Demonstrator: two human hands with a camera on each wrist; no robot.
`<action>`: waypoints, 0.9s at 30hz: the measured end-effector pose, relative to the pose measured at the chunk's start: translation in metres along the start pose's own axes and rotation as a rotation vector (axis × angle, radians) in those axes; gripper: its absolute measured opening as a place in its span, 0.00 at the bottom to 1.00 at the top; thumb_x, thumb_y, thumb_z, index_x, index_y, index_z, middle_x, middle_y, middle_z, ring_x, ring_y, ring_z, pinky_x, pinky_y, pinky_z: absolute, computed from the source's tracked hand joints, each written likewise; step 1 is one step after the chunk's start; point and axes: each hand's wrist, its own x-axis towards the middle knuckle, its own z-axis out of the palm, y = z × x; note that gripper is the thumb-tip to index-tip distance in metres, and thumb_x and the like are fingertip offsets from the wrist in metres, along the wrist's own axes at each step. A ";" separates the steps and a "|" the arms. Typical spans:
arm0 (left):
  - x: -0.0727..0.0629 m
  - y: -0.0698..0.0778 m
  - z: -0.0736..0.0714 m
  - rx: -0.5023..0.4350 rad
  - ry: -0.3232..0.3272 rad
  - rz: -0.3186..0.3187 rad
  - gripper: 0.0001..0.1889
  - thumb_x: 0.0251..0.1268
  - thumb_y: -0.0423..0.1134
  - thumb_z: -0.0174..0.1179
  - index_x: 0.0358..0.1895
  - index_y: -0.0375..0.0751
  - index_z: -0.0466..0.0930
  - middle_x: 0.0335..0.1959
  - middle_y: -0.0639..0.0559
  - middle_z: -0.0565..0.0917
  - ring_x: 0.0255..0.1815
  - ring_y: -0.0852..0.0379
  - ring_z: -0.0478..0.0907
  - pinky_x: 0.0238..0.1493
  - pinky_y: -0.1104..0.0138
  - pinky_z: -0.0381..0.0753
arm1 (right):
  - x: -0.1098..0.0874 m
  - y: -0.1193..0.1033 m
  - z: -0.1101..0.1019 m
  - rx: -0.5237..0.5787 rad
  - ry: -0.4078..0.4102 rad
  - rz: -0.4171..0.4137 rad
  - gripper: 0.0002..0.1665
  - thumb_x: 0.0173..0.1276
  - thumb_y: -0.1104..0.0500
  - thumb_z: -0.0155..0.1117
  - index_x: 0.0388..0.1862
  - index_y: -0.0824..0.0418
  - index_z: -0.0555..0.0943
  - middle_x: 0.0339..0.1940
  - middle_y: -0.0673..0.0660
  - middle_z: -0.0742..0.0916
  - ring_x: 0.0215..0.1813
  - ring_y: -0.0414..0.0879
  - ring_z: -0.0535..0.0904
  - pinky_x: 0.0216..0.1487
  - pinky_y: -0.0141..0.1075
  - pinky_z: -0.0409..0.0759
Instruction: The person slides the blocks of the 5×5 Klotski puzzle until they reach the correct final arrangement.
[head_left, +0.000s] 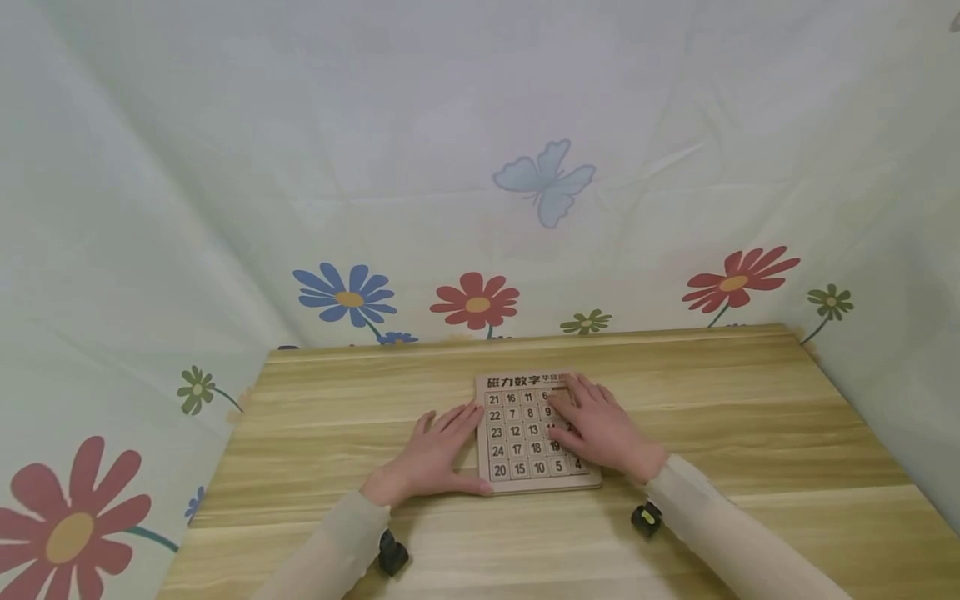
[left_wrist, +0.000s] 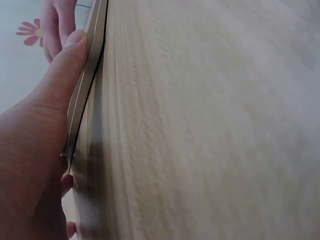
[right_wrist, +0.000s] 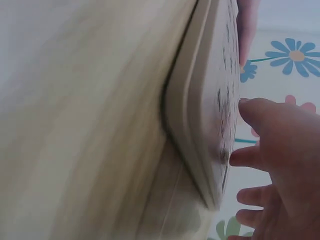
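Note:
A wooden number slide puzzle [head_left: 540, 487] lies flat on the table, with rows of numbered square tiles and dark Chinese lettering across its top strip. My left hand [head_left: 431, 458] is at its left side, with extended fingers at the left edge and the thumb at the near left corner. In the left wrist view the thumb [left_wrist: 62, 75] touches the board's rim. Over the right-hand tiles lies my right hand [head_left: 611, 429], fingers spread and slightly bent, covering several numbers. Whether its fingertips press a tile cannot be told. A dark gap shows beside the 6 tile [head_left: 545, 396].
The wood-grain table [head_left: 360, 383] extends around the puzzle on all sides. Behind it hangs a pale cloth [head_left: 420, 167] printed with flowers and a butterfly. A small black device [head_left: 393, 552] sits at the left wrist, another [head_left: 647, 518] at the right.

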 end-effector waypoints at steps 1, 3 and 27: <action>0.000 0.000 0.000 0.001 0.000 -0.002 0.67 0.51 0.84 0.59 0.86 0.46 0.45 0.87 0.50 0.48 0.86 0.47 0.49 0.80 0.35 0.44 | -0.003 0.001 -0.001 0.001 0.006 -0.004 0.36 0.78 0.43 0.62 0.75 0.64 0.74 0.79 0.75 0.66 0.80 0.75 0.58 0.76 0.69 0.57; 0.000 0.000 -0.001 0.001 -0.001 -0.005 0.67 0.51 0.84 0.60 0.86 0.46 0.45 0.87 0.50 0.49 0.86 0.47 0.49 0.80 0.36 0.44 | -0.011 0.003 -0.004 0.001 0.010 -0.009 0.34 0.78 0.44 0.63 0.73 0.64 0.76 0.79 0.75 0.67 0.79 0.75 0.59 0.76 0.69 0.57; 0.000 0.002 -0.002 -0.009 -0.005 -0.005 0.66 0.51 0.83 0.60 0.86 0.46 0.46 0.87 0.51 0.48 0.86 0.47 0.48 0.80 0.35 0.43 | -0.042 0.019 -0.012 0.029 -0.094 -0.067 0.31 0.79 0.42 0.60 0.76 0.52 0.76 0.80 0.73 0.66 0.79 0.73 0.61 0.76 0.67 0.61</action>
